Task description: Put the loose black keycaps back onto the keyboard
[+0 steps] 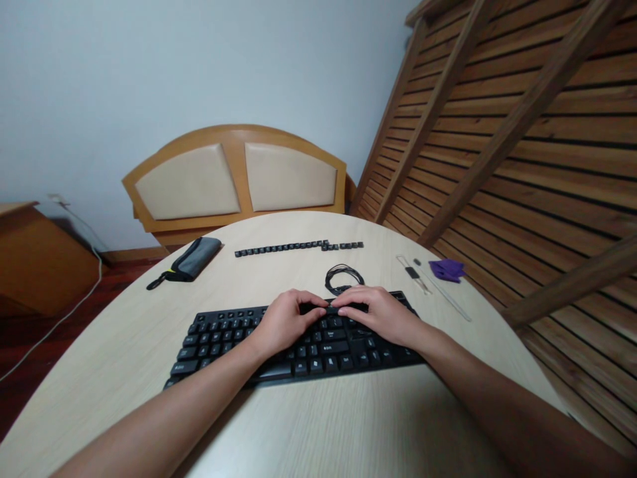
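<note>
Fingertip to fingertip they met: the left hand (287, 320) and right hand (375, 309) arched palms-down over the upper keys of a black keyboard (223, 335), thumbs and forefingers drawn close; whether they gripped anything between them, one couldn't tell. The forearms came in from both lower corners. Just beyond lay a coiled cable (343, 267), and behind it, a neat row of loose keycaps (283, 248)! Out left on the round, pale wood table (298, 431) sat a grey pouch (202, 257); out right, a wire tool (412, 273) and a folded purple cloth (446, 269). Past the rim rose a padded headboard (239, 172), a pale blue wall (199, 66) and, leaning at right, wooden slats (497, 166).
</note>
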Demonstrator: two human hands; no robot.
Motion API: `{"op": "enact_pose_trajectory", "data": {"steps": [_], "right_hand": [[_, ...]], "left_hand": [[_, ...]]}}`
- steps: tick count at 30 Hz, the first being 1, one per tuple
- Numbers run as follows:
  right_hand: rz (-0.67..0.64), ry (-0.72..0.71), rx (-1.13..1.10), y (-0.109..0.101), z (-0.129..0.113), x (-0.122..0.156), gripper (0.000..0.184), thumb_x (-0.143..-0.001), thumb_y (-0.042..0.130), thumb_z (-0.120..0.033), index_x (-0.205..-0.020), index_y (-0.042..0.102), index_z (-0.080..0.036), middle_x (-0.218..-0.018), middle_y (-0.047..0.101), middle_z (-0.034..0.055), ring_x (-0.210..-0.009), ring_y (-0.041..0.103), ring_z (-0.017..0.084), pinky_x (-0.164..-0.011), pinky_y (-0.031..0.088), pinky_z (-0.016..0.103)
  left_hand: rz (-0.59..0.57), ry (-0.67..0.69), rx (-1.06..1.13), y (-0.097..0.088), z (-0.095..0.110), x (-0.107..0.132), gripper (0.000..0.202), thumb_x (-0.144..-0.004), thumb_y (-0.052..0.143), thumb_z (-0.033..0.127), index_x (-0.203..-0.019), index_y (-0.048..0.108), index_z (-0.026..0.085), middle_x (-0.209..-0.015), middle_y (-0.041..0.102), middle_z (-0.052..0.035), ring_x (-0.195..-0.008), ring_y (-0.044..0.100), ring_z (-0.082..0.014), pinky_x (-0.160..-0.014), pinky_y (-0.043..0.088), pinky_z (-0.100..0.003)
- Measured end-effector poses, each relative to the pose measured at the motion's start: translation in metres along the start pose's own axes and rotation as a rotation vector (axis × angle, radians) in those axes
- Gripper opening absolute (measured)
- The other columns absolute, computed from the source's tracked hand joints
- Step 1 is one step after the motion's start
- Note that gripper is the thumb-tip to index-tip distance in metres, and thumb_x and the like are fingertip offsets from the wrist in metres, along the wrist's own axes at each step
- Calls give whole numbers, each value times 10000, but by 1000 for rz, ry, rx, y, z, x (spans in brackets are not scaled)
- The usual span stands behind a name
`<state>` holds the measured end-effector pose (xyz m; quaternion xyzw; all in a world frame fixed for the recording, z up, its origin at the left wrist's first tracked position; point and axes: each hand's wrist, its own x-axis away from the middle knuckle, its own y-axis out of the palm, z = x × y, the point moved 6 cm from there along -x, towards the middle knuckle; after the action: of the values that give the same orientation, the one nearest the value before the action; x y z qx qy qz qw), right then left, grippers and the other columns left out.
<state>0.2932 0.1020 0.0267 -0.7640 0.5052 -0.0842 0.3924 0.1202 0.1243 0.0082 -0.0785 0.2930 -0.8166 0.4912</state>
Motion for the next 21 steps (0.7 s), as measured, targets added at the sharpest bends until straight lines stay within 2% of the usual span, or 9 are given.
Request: {"op": "enact_pose_trajectory", "data": {"steps": [8, 15, 21], "right_hand": [[-35, -44, -10, 1, 1, 1, 208, -953, 614, -213, -1080, 775, -249, -1107, 778, 32, -1085, 691, 187, -1000, 512, 361], [9, -153, 53, 1, -1, 2, 216, -941, 597, -155, -1021, 779, -238, -1049, 788, 33, -1012, 718, 188, -943, 546, 351], [26, -190, 120, 2, -5, 3, 212, -917, 604, -131, -991, 764, -248, -1022, 783, 13, -983, 718, 177, -920, 545, 322]], "left_hand": [[10, 6, 14, 0, 3, 1, 123, -852, 708, 201, -932, 798, 225, -975, 799, -28, -939, 728, -225, -919, 539, -378], [35, 145, -45, 0, 15, 3, 171, -841, 702, 107, -904, 800, 233, -953, 799, -14, -910, 728, -202, -904, 537, -357], [58, 210, -210, 1, 22, 7, 178, -837, 691, 82, -901, 782, 222, -964, 795, -7, -921, 713, -210, -907, 534, -380]]}}
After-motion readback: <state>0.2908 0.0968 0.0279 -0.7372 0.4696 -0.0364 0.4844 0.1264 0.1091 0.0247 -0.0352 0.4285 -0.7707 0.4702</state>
